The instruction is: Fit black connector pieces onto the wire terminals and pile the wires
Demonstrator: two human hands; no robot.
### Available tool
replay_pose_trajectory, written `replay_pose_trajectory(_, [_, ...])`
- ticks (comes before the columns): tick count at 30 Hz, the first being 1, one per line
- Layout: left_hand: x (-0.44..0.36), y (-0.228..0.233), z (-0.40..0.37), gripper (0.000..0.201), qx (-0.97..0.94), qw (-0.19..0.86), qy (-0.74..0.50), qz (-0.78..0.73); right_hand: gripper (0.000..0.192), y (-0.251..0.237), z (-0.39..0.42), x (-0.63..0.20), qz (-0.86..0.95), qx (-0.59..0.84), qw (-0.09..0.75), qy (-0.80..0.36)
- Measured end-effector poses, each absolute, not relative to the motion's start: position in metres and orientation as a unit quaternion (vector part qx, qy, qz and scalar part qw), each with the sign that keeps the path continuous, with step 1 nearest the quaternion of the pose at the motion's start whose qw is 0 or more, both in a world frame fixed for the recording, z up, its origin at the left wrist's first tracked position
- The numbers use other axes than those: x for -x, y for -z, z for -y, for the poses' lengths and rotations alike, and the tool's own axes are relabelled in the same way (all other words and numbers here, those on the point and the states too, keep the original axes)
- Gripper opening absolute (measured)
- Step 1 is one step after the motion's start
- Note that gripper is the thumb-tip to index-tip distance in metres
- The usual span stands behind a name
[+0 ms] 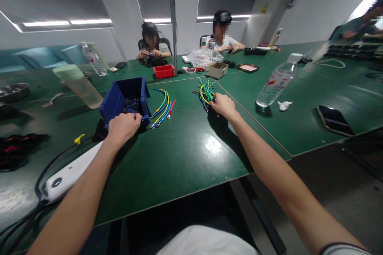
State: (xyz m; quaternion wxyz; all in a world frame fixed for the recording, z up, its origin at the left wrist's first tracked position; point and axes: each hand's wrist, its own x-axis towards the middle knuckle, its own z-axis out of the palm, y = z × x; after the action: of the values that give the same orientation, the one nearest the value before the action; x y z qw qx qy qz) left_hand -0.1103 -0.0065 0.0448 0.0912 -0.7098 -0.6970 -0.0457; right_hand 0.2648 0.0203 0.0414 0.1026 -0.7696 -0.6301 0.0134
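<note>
The fingers of the left hand (123, 126) are curled shut over the near rim of a blue bin (125, 97), which is tipped toward the person; dark small parts are seen inside it, too blurred to be told apart. The fingers of the right hand (224, 105) are closed around a bundle of wires (206, 92), green, yellow and blue, whose free ends fan upward and away from the fist; the bundle is held at or just above the green table (185, 155), and contact with the surface cannot be told.

Between the two hands, just beside the bin, a second set of loose wires (163, 109) is laid flat on the table, with terminals at the near ends. As judged from this layout, some wires have been set out and one bundle is in hand, while the contents of the bin appear untouched; how much is left cannot be read from the view.

Farther out, a water bottle (277, 83) and a phone (333, 120) are placed to the right, a tumbler (79, 85) to the left, and a red tray (164, 71) beyond. Two other people are seated at the far edge, their hands busy with their own items.
</note>
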Motion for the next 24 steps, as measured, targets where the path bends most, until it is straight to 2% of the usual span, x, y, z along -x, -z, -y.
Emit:
replay_pose_trajectory(5, [0.110, -0.045, 0.007, 0.048, 0.713, 0.101, 0.068, 0.690, 0.043, -0.042, -0.021, -0.262, 0.618, 0.776, 0.126, -0.002])
replay_pose_trajectory(11, [0.110, -0.047, 0.010, 0.029, 0.721, 0.102, 0.136, 0.672, 0.037, -0.051, -0.015, -0.251, 0.587, 0.779, 0.212, 0.060])
replay_pose_trajectory(17, [0.112, -0.044, 0.006, 0.027, 0.727, 0.079, 0.183, 0.657, 0.033, -0.051, -0.013, -0.242, 0.587, 0.756, 0.276, 0.088])
replay_pose_trajectory(24, [0.113, -0.046, 0.001, 0.022, 0.715, 0.036, 0.373, 0.590, 0.037, -0.039, -0.005, -0.225, 0.615, 0.698, 0.347, 0.121])
